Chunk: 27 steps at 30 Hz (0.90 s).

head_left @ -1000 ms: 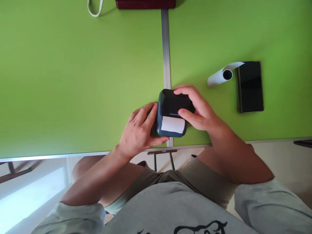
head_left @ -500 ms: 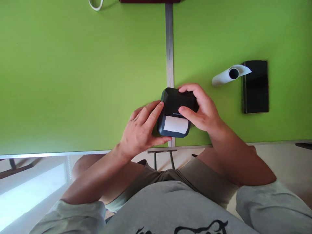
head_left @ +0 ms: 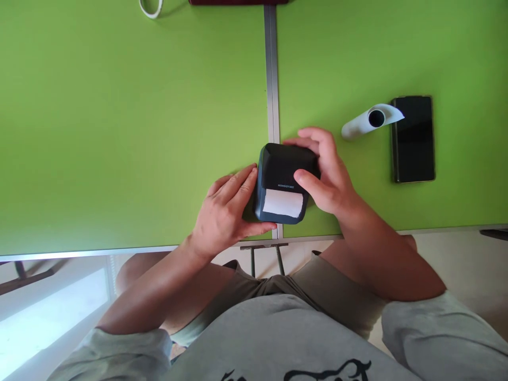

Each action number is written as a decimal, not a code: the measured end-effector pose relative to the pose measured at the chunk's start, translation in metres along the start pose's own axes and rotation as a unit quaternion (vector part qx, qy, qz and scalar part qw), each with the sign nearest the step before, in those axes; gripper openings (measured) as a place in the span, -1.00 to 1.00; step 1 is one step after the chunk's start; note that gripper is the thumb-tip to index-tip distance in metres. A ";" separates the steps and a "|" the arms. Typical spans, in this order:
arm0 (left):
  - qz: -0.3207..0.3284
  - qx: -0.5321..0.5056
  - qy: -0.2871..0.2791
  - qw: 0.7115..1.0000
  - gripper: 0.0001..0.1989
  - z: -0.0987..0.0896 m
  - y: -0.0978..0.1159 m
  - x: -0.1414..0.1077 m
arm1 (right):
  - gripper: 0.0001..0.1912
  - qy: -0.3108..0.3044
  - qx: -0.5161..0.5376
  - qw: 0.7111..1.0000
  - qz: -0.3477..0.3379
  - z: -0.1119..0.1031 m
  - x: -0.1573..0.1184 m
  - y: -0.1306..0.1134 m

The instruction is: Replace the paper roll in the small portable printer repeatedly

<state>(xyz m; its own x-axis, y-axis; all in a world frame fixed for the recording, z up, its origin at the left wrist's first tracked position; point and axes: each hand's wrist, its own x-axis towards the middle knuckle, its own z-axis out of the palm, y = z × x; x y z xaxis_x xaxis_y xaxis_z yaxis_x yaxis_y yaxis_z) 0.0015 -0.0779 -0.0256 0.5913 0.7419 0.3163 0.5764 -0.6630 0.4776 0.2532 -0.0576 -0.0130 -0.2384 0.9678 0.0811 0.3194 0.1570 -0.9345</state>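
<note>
A dark label printer (head_left: 289,165) with a blue-grey base sits near the table's front edge, over the metal seam. White paper (head_left: 283,203) sticks out of its front slot. My left hand (head_left: 227,209) grips its left side, fingers along the edge and thumb at the front corner. Around the right side curls my right hand (head_left: 327,180), its thumb over the lid and a fingertip behind the back edge. Its index finger is raised off the printer. The right side of the printer is partly hidden by this hand.
On the right, a white paper roll (head_left: 359,125) with a loose end stands beside a black phone (head_left: 415,138). A white ring (head_left: 151,14) and a dark red object (head_left: 238,1) lie at the far edge of view. A metal seam (head_left: 271,79) divides the green table (head_left: 130,121).
My right index finger has lifted off the printer's back edge, and the right thumb has shifted slightly. The left fingers have slid slightly down the side. The whole view has shifted a little.
</note>
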 end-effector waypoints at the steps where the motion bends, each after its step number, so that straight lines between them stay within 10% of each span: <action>1: 0.000 -0.008 0.005 1.000 0.05 0.000 -0.001 0.000 | -0.32 0.003 0.005 1.000 -0.003 0.000 -0.001 0.002; 27: -0.027 -0.023 0.011 0.999 0.04 0.002 -0.001 -0.002 | 0.01 -0.081 -0.093 0.991 -0.046 -0.014 -0.003 0.003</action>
<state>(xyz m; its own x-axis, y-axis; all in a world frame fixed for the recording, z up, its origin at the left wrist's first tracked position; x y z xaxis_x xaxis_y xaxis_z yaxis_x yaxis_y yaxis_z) 0.0008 -0.0788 -0.0280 0.5470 0.7786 0.3074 0.5806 -0.6174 0.5308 0.2681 -0.0573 -0.0107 -0.4141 0.9055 0.0921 0.4496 0.2915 -0.8443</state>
